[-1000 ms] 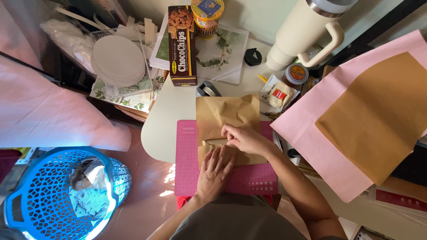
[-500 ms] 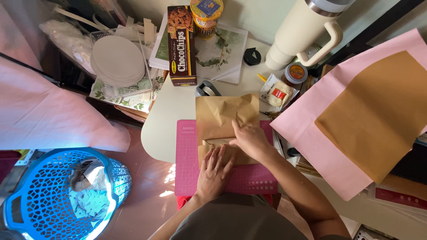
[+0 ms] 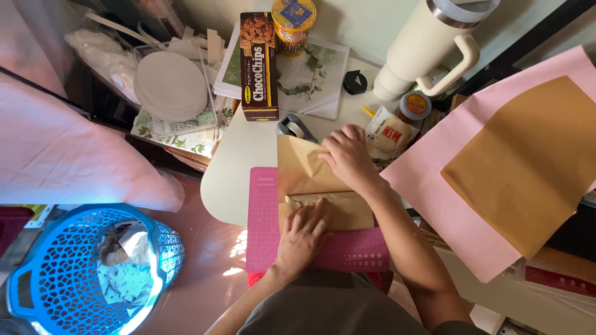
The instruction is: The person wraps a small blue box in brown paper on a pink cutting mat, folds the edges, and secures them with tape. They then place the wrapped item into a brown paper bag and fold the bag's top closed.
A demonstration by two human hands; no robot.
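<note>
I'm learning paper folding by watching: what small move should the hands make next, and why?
Probably slide the right hand along the upper fold of the brown paper to crease it. The left hand already pins the lower flap flat on the pink cutting mat, and the upper part is not yet flat.

The right hand (image 3: pixel 347 155) has slid up the brown paper (image 3: pixel 307 174) toward its top edge.

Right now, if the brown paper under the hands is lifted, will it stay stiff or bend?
The brown paper would probably flop: it is thin and already creased. It looks light, so it may slide on the pink cutting mat once the left hand and right hand let go.
</note>
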